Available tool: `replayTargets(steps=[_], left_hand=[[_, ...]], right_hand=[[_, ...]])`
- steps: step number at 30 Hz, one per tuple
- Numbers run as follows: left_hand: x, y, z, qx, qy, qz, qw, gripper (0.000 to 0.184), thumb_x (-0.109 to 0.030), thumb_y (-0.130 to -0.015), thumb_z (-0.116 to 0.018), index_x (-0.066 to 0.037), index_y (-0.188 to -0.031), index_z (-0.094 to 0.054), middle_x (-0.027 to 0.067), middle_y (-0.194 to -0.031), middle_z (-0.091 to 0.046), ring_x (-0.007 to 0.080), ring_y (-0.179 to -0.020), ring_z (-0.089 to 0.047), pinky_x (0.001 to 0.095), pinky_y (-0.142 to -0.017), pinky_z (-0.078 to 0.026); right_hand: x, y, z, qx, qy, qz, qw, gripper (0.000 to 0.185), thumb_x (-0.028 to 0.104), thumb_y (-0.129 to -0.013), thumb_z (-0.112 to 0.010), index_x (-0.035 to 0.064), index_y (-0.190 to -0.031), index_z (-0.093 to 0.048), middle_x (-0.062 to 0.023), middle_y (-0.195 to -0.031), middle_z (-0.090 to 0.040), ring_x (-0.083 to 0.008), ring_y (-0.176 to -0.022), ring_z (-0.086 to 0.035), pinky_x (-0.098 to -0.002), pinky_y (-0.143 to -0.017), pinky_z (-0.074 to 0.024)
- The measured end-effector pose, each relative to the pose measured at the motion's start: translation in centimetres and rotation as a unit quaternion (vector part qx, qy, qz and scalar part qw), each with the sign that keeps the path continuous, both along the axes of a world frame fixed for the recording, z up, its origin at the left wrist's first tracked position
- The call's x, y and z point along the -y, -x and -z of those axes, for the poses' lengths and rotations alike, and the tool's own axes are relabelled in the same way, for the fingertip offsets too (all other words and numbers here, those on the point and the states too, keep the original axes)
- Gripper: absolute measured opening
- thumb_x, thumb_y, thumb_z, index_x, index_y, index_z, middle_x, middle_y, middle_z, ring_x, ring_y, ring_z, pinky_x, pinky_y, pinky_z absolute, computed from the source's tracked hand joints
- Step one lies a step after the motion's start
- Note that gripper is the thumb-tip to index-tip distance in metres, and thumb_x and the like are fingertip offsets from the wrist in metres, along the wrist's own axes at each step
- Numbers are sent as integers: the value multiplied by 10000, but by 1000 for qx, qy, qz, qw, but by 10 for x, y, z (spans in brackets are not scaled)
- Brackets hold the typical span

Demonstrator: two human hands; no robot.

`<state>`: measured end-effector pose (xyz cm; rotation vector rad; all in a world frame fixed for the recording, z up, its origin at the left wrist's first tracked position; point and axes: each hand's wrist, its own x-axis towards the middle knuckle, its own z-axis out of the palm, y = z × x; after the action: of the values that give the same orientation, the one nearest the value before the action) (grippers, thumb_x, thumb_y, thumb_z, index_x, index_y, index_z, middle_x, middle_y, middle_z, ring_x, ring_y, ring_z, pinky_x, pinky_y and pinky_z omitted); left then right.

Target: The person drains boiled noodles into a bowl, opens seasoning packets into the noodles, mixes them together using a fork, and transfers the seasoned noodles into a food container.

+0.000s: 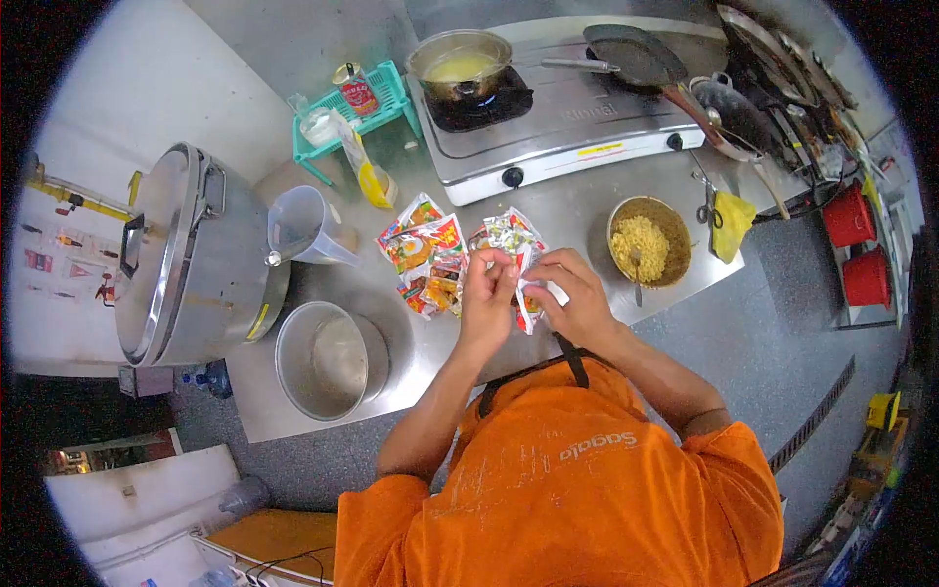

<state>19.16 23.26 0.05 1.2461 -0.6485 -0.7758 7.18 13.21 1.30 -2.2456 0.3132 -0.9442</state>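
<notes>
My left hand (486, 298) and my right hand (574, 298) meet at the near edge of the steel counter. Their fingers pinch a narrow white-and-red packet (526, 313) between them; its contents are hidden. Just beyond them lie several crumpled, shiny wrappers (516, 231). To the left of my left hand is a pile of red, white and green printed food packets (428, 249). A metal bowl (677, 220) holding crumbled yellow noodles (636, 245) and a spoon (637, 279) stands right of my right hand.
At the back, a gas stove (577, 147) carries a pot (430, 68) of yellowish liquid and a frying pan (646, 54). To the left stand a plastic jug (298, 220), an open metal pot (367, 357) and a large lidded pot (230, 293). Scissors (706, 201) and a yellow packet (732, 227) lie right.
</notes>
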Motion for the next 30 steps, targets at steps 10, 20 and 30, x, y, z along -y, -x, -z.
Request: replayTargets(steps=[10,20,30], left_hand=[[-1,-2,-19,24,51,-54,997,169,41,-906,-515,-68,-985,-414,8,-742,-521,41,-622,-458,202,-528,-346],[5,5,-39,-2,117,-67,991,152,16,-904,-547,-56,-1008,-463,25,-789,-557,85,-706,-542,212,-583,-427],[7,16,-58,365,95,-201,904,110,60,-796,-652,28,-898,-624,130,-932,-630,256,-890,-618,330,-809,-482]], right_hand=[[-6,-3,-25,-34,-93,-48,994,151,28,-794,-651,28,-900,-544,-131,-941,-571,-318,-935,-533,-394,-864,-412],[4,-3,-39,32,-107,-25,993,130,15,-826,-645,2,-942,-587,-98,-953,-573,-217,-911,-561,-318,-838,-440],[-4,-12,-44,83,-202,17,976,93,-48,-852,-600,-16,-935,-573,-85,-1002,-550,-140,-969,-551,-277,-866,-465]])
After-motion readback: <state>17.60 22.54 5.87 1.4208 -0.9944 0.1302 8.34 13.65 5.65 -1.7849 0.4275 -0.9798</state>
